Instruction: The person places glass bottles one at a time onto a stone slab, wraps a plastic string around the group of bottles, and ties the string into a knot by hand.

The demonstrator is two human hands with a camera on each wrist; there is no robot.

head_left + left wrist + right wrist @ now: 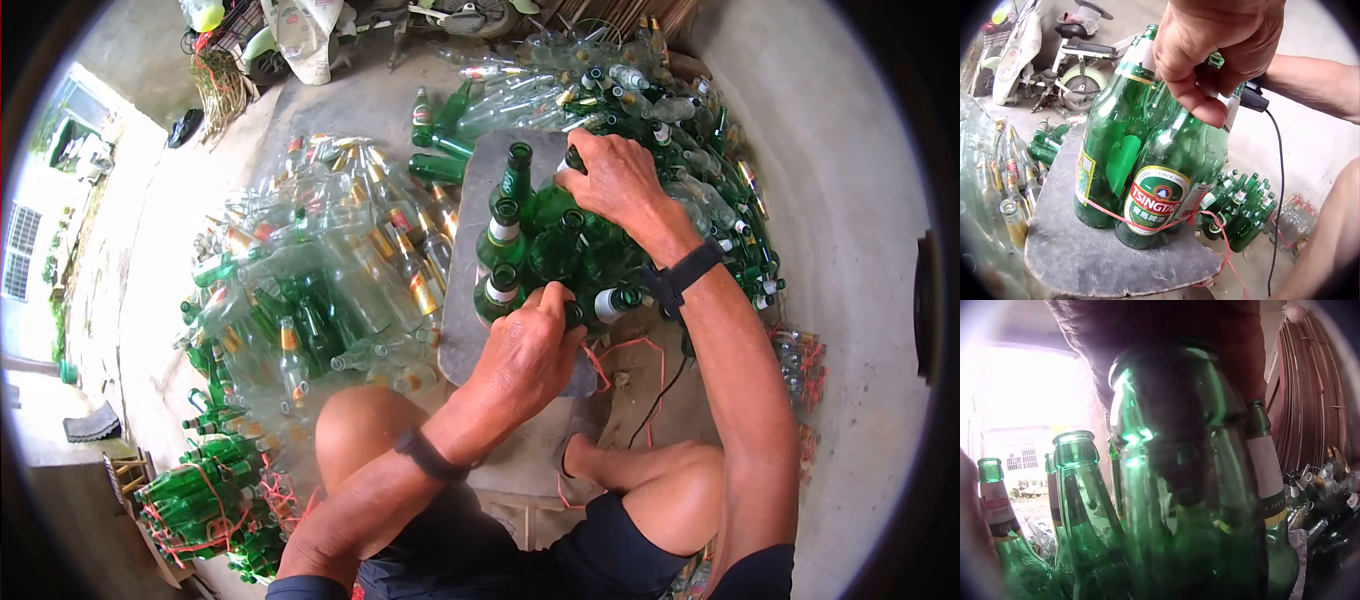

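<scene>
Several green beer bottles (556, 250) stand upright in a tight cluster on a grey board (462, 300). With curled fingers my left hand (525, 345) grips the neck of a near bottle, the one with the Tsingtao label (1159, 199) in the left wrist view. At the far side of the cluster, my right hand (620, 180) holds another bottle by its neck, fingers over the top. A pink string (1138, 224) runs around the lower part of the cluster and trails off to the right. Bottle necks (1075, 456) stand close by in the right wrist view.
Piles of clear and green bottles lie left (330, 250) and at the back right (640, 90). Bundles of green bottles (200, 500) tied with string sit at the lower left. A black cable (1279, 187) hangs beside the board. A scooter (1072, 62) stands behind.
</scene>
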